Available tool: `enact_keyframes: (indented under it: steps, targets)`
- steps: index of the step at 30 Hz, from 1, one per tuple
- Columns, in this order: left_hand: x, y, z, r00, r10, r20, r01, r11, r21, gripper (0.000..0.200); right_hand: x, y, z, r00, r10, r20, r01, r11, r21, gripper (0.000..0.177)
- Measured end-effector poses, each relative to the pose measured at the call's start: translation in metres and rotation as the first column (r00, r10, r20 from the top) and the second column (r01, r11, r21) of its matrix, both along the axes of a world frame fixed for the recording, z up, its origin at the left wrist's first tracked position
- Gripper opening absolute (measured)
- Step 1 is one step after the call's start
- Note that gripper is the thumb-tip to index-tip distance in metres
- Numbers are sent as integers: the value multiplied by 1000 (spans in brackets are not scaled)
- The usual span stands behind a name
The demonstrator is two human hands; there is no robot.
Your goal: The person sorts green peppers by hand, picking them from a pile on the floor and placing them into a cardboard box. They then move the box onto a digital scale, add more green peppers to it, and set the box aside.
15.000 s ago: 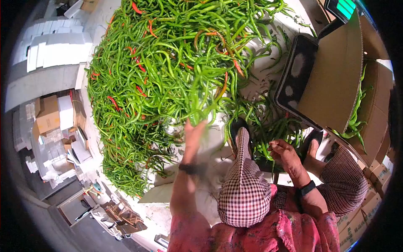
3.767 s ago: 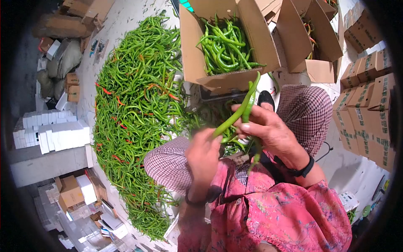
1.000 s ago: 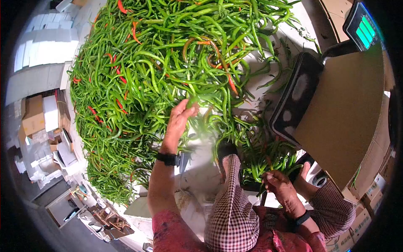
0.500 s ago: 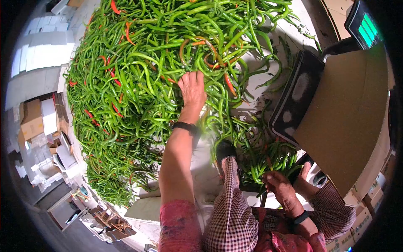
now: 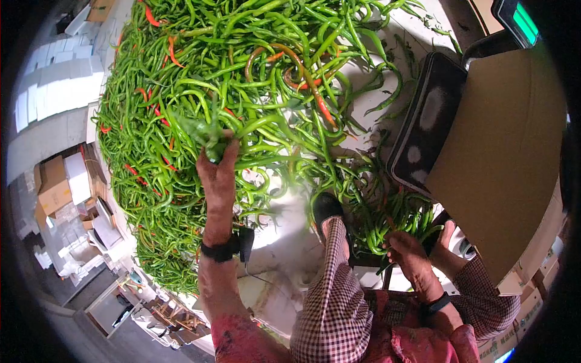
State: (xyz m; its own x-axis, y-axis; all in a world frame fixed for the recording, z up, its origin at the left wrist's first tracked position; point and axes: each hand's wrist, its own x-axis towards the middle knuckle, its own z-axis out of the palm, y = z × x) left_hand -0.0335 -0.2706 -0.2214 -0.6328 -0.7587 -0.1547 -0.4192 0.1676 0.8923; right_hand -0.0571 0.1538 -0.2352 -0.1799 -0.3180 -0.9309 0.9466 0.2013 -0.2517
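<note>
Left hand [image 5: 218,172]: half a second ago over pile in upper middle of frame, fingers down among peppers; now farther left and slightly lower, closed around green peppers [image 5: 213,148], some blurred. Black wristband [image 5: 219,251] moves left with it. Right hand [image 5: 413,257] sits slightly higher in lower right of frame; 3.8 seconds ago close by left hand, both at long green peppers. Cardboard box [image 5: 499,145], then upper middle with peppers visible inside, now fills right side, contents hidden. Lit display [image 5: 525,25] now nearer top edge than half a second ago.
</note>
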Motion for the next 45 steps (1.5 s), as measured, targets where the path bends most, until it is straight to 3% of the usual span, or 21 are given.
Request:
enact_keyframes:
  steps: [5,7,11,17,19,21,22,23,25,26,27,33,35,37,39,41,43,45]
  targets:
    - [-3,45,52,999,28,-29,-28,1000,8,24,-2,-5,2,999,30,15,-31,998,50,27]
    - [-11,58,60,960,209,-185,-128,918,376,27,-1,-6,1,1000,23,12,-24,999,46,27]
    - [-13,67,73,932,218,-291,-45,863,503,29,-10,-13,11,999,49,12,-49,998,-31,29]
    - [-20,93,139,903,265,-339,-53,851,523,33,-23,-43,39,996,62,-58,-75,966,-246,41]
    - [-16,101,161,907,225,-357,18,825,565,33,-32,-59,58,995,19,-96,-63,877,-477,47]
    - [-8,106,172,911,163,-380,85,825,558,31,-35,-79,78,986,-158,-46,94,770,-631,50]
    - [-4,108,177,913,136,-385,108,829,548,30,-38,-89,88,969,-245,30,188,655,-732,57]
    - [0,112,184,913,112,-392,129,833,538,30,-42,-98,103,967,-256,21,188,647,-739,57]
    - [7,120,202,906,65,-419,193,817,544,30,-49,-111,134,922,-351,162,336,520,-786,51]
    - [12,124,212,902,21,-431,232,818,526,30,-48,-112,136,904,-385,186,380,526,-761,45]
    - [17,128,221,897,-21,-442,268,820,505,31,-48,-111,138,905,-393,163,358,493,-793,40]
    - [54,150,265,909,-32,-415,259,824,504,31,-49,-84,204,955,-292,-40,142,575,-806,42]
    - [63,164,274,930,30,-367,196,803,562,31,-45,-77,216,923,-351,-160,58,535,-843,49]
    - [68,182,281,941,57,-334,153,808,569,30,-38,-72,223,916,-382,-125,87,492,-866,57]
    - [75,194,279,947,39,-320,179,762,622,29,-31,-64,223,894,-447,46,188,279,-942,61]
    - [78,212,278,937,66,-344,193,721,665,30,-27,-51,222,897,-441,38,180,287,-941,61]
    - [78,232,284,916,165,-365,204,593,779,31,-22,-40,228,897,-439,51,205,313,-927,59]
    - [83,239,273,913,150,-379,239,556,796,33,-22,-32,235,877,-479,43,239,357,-903,49]
